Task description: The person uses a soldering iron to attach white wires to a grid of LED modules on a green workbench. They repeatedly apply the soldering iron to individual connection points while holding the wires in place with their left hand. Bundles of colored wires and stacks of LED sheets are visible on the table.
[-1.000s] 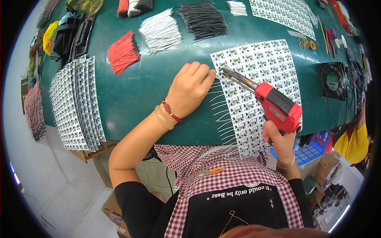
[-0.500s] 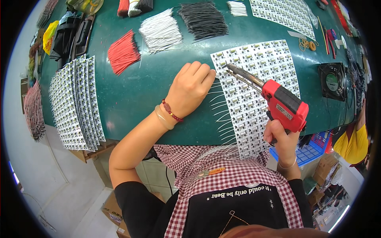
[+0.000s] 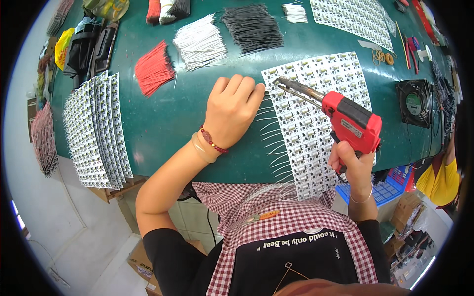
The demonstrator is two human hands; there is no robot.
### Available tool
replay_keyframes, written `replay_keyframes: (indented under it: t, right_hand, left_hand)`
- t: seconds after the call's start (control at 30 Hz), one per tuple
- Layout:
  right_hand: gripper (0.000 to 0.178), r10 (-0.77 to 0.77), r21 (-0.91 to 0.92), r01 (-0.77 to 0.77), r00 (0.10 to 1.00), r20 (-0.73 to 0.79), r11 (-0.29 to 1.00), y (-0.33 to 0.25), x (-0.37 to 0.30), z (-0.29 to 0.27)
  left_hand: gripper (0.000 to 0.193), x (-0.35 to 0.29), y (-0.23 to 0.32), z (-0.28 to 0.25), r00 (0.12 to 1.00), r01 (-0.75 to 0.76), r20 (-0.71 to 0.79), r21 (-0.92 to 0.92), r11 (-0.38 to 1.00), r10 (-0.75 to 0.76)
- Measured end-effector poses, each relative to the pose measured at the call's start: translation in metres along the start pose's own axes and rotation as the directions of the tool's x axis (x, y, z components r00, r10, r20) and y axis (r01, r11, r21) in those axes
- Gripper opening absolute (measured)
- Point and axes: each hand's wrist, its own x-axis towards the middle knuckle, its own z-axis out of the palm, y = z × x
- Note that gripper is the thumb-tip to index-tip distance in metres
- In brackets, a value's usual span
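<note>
Now the tip of the red soldering gun (image 3: 350, 121) sits farther left over the sheet of circuit boards (image 3: 311, 153) than half a second ago, nearer the sheet's upper left corner. The left hand (image 3: 232, 108) has also shifted slightly left, its bent knuckles a little farther apart; the piles of wire lie as they did.

That left hand is beside the sheet's upper left edge, fingers curled under. Its fingertips are hidden, so I cannot tell whether they pinch anything. The right hand (image 3: 353, 160) is wrapped around the gun's handle, over the lower right part of the sheet.

Thin white wires (image 3: 269, 118) stick out from the sheet's left edge. Beyond the left hand, on the green surface (image 3: 158, 123), lie piles of red wires (image 3: 154, 69), white wires (image 3: 200, 42) and black wires (image 3: 252, 29). Overlapping board sheets (image 3: 94, 133) are at far left, and a black fan (image 3: 414, 102) stands to the right. The gun's barrel and body block the view of some boards beneath.

The gun's long axis runs diagonally, tip to the upper left, handle to the lower right. The sheet is longest from its far edge toward the person, its near end overlapping the checked apron (image 3: 291, 217).
</note>
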Motion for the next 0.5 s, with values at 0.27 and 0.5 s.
replay_keyframes:
  t: [0.27, 0.5]
  right_hand:
    - [0.022, -0.043, -0.126, 0.042, 0.999, -0.005, 0.991, 0.002, 0.003, 0.007]
    - [0.017, -0.03, -0.127, 0.028, 1.0, -0.01, 0.992, -0.002, 0.003, 0.01]
  left_hand:
    - [0.02, -0.002, -0.003, 0.01, 1.0, -0.015, 0.011, -0.04, 0.999, 0.015]
    - [0.019, -0.001, -0.002, 0.011, 1.0, -0.014, -0.001, -0.063, 0.998, 0.014]
